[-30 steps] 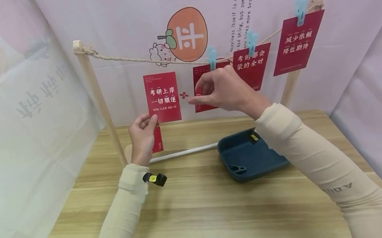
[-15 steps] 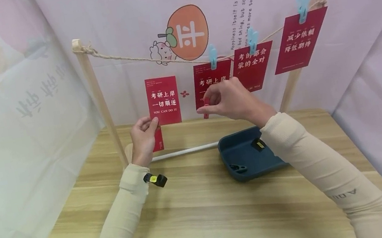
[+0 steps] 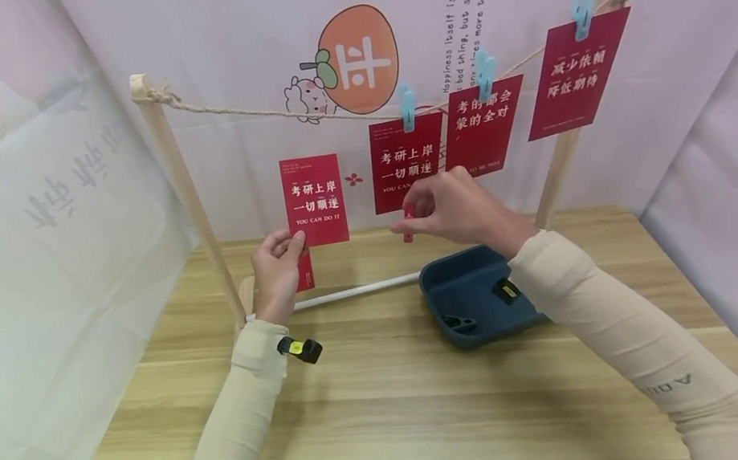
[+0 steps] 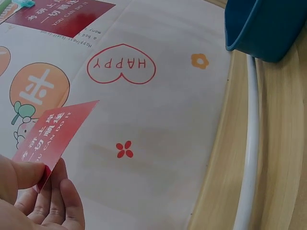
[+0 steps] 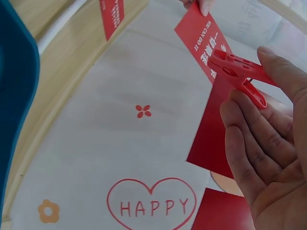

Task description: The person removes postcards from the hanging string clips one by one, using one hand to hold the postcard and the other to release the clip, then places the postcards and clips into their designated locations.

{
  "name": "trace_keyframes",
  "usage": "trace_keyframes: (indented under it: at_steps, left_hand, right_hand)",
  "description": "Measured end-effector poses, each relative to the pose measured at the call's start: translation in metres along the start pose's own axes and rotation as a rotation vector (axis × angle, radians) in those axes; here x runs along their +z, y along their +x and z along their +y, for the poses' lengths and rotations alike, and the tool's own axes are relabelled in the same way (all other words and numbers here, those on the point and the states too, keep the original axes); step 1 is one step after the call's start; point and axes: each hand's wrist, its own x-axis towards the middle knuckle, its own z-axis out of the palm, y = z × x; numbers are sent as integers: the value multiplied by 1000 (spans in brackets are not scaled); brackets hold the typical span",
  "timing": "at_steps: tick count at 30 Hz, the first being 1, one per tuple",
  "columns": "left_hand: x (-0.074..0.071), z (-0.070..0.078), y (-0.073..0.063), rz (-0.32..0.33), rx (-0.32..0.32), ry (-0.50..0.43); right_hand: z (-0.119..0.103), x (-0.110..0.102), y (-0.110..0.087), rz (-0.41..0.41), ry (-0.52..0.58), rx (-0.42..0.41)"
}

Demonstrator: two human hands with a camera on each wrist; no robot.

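My left hand (image 3: 276,270) pinches a red card (image 3: 314,198) by its lower left corner, thumb in front. The card stays upright, below the twine (image 3: 232,110) and apart from it. In the left wrist view the same card (image 4: 60,127) tilts above the curled fingers. My right hand (image 3: 456,207) pinches a small red clothespin (image 5: 235,67) between thumb and fingers, just below a hanging red card (image 3: 407,162). On the line, light blue clothespins (image 3: 407,105) hold that card, a second card (image 3: 491,128) and a third card (image 3: 579,73).
A wooden post (image 3: 187,195) carries the twine's left end. Behind my left hand shows another red card (image 3: 305,271), partly hidden. A dark blue tray (image 3: 460,337) on the wooden table (image 3: 370,409) holds a dark clothespin (image 3: 459,322). A white rod (image 3: 364,290) lies at the back.
My right hand has moved down with the red clothespin, uncovering the text of the hanging card behind it. The card in my left hand sits slightly lower.
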Motion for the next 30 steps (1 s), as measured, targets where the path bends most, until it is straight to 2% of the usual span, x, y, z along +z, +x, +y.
trace_keyframes:
  at_steps: [8, 19, 27, 30]
  left_hand:
    - [4, -7, 3, 8, 0, -64]
    - [7, -14, 2, -11, -20, -60]
    - [11, -21, 2, 0, -13, -57]
    - [11, -24, 2, 6, -17, -44]
  right_hand:
    - [15, 5, -8, -36, -1, 21]
    - [31, 14, -17, -71, -23, 11]
    - [43, 16, -26, -143, -99, 46]
    - [48, 18, -29, -146, -94, 27]
